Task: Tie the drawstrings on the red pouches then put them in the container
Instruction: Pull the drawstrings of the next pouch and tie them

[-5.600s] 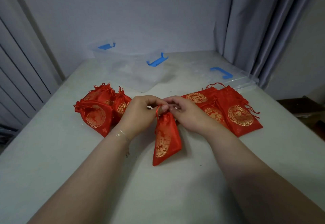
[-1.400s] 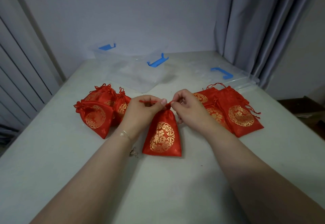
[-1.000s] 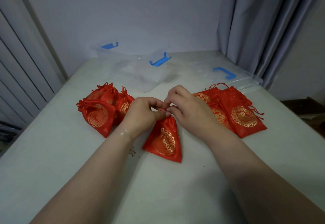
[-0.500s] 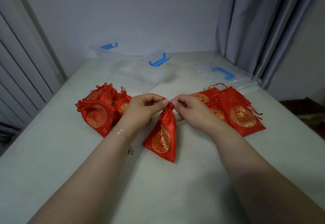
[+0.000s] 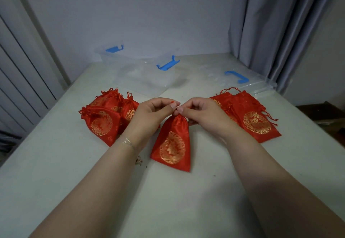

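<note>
A red pouch (image 5: 172, 144) with a gold emblem lies on the table in front of me, its gathered neck raised between my hands. My left hand (image 5: 151, 115) pinches the drawstring at the neck from the left. My right hand (image 5: 200, 114) pinches it from the right, thumb tips nearly touching. The string itself is mostly hidden by my fingers. A clear container (image 5: 147, 75) with blue latches stands open behind the pouch.
A pile of cinched red pouches (image 5: 104, 118) lies to the left, a stack of flat red pouches (image 5: 252, 118) to the right. A clear lid (image 5: 237, 80) with a blue handle lies at the back right. Curtains hang at both sides.
The pouch has turned so its gold emblem faces up more squarely. My hands stay at its neck, working the drawstring with small finger moves.
</note>
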Motion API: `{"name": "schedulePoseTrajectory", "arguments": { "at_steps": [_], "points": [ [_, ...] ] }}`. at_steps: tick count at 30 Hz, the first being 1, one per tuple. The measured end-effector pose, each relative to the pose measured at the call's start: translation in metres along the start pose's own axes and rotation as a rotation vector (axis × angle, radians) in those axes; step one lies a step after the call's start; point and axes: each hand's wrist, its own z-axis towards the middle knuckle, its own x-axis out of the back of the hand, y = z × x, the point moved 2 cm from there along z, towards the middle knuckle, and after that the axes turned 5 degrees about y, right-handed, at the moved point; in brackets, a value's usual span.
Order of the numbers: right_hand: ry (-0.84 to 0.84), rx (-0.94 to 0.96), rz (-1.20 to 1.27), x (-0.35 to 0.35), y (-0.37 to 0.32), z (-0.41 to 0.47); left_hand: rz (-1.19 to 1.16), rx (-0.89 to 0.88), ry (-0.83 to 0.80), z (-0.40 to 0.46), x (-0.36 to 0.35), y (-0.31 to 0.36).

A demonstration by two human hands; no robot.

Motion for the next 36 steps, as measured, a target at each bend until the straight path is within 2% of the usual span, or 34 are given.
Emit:
{"name": "schedulePoseTrajectory", "arguments": {
  "at_steps": [5,11,16,22,26,28,29,31,33,36],
  "points": [
    [-0.003,-0.067,-0.023,0.002,0.001,0.0,-0.044,0.041,-0.05,0.001,0.001,-0.001],
    [0.11,0.117,-0.315,-0.004,0.002,0.0,-0.014,0.119,0.008,0.003,0.003,-0.008],
    [0.088,0.227,-0.458,-0.007,-0.002,-0.003,-0.032,0.192,0.097,0.005,0.008,-0.008],
    [0.051,0.209,-0.498,-0.002,0.001,-0.003,0.085,0.097,0.073,0.005,0.008,-0.004],
    [-0.074,0.125,-0.63,0.002,0.002,-0.003,0.186,0.028,0.022,0.004,0.007,-0.001],
    [0.061,0.174,-0.581,0.005,-0.002,-0.002,0.191,0.013,-0.009,0.005,0.008,0.0],
    [0.125,0.178,-0.468,0.007,-0.005,-0.001,0.19,0.002,-0.031,0.004,0.007,0.001],
    [0.07,0.105,-0.239,0.005,-0.006,0.0,0.135,-0.007,-0.08,0.002,0.004,0.003],
    [-0.063,0.059,-0.254,-0.001,-0.001,-0.001,0.061,0.021,-0.1,0.0,0.002,0.004],
    [-0.051,-0.029,-0.171,-0.004,0.002,-0.003,0.038,0.051,-0.081,-0.002,0.001,0.005]
  ]
}}
